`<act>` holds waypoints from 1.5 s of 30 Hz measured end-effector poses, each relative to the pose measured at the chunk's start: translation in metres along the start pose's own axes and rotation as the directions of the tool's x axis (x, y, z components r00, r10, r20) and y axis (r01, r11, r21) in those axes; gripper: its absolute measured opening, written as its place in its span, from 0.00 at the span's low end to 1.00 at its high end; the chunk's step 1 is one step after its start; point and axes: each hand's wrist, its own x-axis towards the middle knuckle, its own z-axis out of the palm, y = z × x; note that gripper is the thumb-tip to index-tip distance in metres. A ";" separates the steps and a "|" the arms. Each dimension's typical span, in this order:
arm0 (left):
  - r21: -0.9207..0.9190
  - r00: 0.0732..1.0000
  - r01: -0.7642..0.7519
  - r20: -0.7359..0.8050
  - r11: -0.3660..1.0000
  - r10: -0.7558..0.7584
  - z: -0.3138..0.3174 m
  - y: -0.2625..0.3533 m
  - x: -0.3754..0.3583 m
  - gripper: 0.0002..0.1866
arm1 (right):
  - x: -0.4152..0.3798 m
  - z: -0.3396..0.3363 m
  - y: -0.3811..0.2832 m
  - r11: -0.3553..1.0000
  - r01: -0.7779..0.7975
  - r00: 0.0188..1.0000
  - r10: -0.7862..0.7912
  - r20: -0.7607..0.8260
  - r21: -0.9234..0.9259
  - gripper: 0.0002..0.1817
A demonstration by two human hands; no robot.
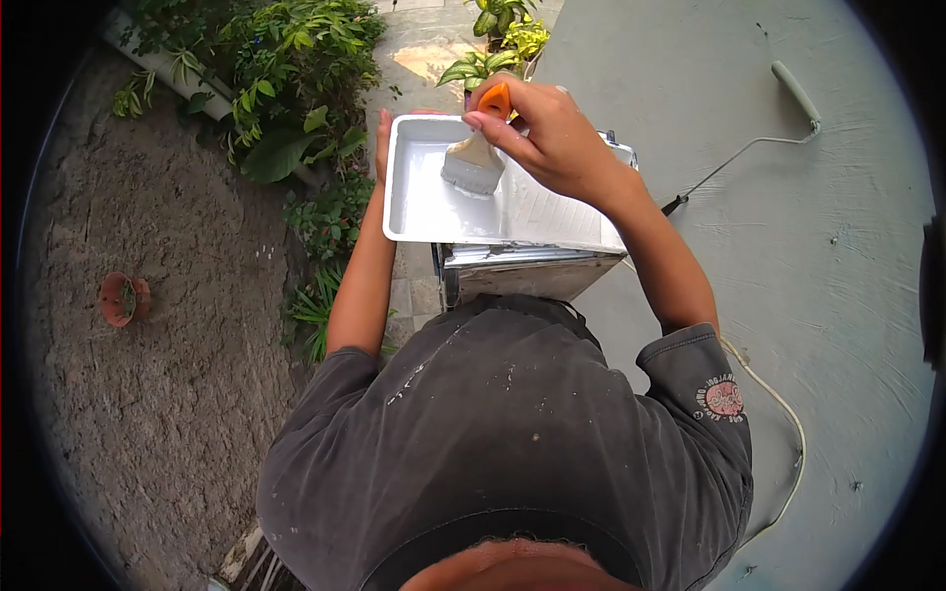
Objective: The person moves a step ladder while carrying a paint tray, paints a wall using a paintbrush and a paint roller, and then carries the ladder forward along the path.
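Note:
My right hand is closed round the orange handle of a wide, flat paintbrush. The brush points down into a white paint tray, its bristle end in the white paint of the deep left part. On the tray's right side a ribbed slope shows, partly covered by my right wrist. My left hand holds the tray at its far left corner; most of its fingers are hidden behind the rim. Under the tray is a paint-marked stand or ladder top, close to my body.
A paint roller with a bent wire frame lies against the grey wall on the right. A pale cable runs down that side. Leafy plants and a small orange pot are on the left.

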 end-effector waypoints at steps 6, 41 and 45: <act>0.331 0.997 -0.038 -0.054 0.943 0.059 -0.006 0.015 0.021 0.49 | -0.022 -0.021 -0.003 0.996 -0.054 0.997 0.049 0.064 0.070 0.12; 0.550 0.940 0.250 0.059 0.797 -0.336 -0.022 0.001 0.081 0.29 | -0.065 -0.006 -0.026 0.994 0.084 0.974 -0.068 -0.215 0.064 0.07; 0.493 0.942 0.267 0.048 0.828 -0.332 -0.016 0.001 0.078 0.27 | -0.065 0.009 -0.010 0.933 -0.111 0.931 0.219 -0.293 0.343 0.09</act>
